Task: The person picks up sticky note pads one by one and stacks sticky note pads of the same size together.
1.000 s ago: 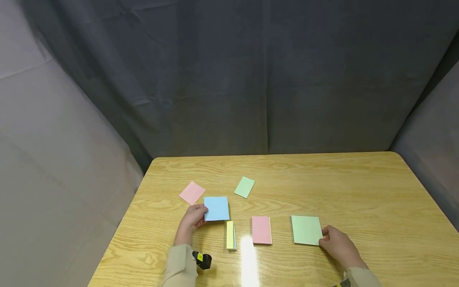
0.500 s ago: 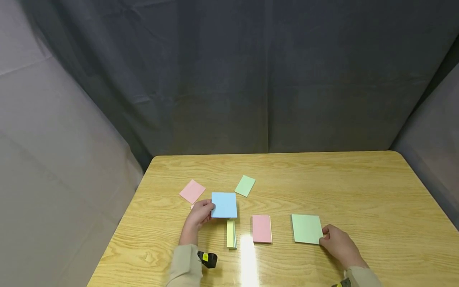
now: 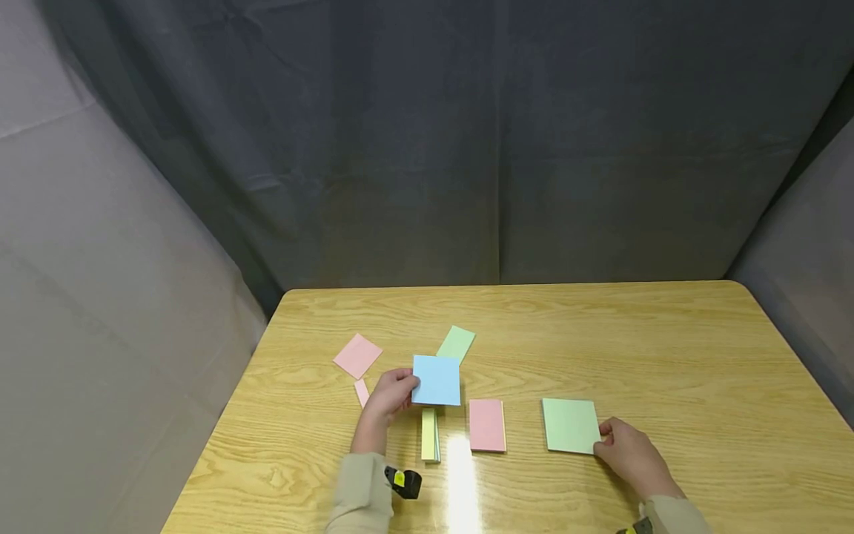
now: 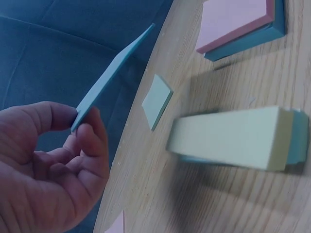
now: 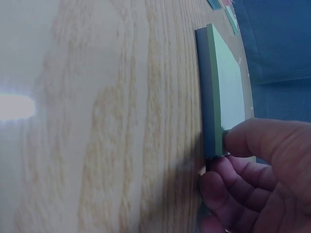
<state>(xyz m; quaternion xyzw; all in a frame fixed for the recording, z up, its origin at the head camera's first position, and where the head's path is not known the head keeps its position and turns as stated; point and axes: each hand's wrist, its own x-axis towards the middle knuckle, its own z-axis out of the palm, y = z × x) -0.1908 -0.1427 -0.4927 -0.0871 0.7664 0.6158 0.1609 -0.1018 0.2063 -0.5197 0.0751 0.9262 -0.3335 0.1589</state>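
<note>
My left hand (image 3: pixel 390 397) pinches a thin blue sticky note pad (image 3: pixel 437 380) by its left edge, thumb on top. In the left wrist view the pad (image 4: pixel 112 75) is raised above the table, seen nearly edge-on. Below it stands a stack of narrow strips with a yellow one (image 3: pixel 428 436) on top. To the right, my right hand (image 3: pixel 630 454) grips the near right corner of a square green sticky note pad (image 3: pixel 571 426). The right wrist view shows a darker blue layer (image 5: pixel 206 97) under the green, with thumb above and fingers at the lower edge.
A pink pad (image 3: pixel 487 426) lies on a blue one (image 4: pixel 245 43) between the hands. Farther back are a small green pad (image 3: pixel 457 343), partly covered by the blue pad, and a pink square (image 3: pixel 358 356). A narrow pink strip (image 3: pixel 362 392) lies beside the left hand. Grey curtains (image 3: pixel 414 148) enclose the table.
My left hand has carried the blue pad to the right and slightly farther back, uncovering the narrow pink strip and overlapping the small green pad. The right hand stays on the green pad.
</note>
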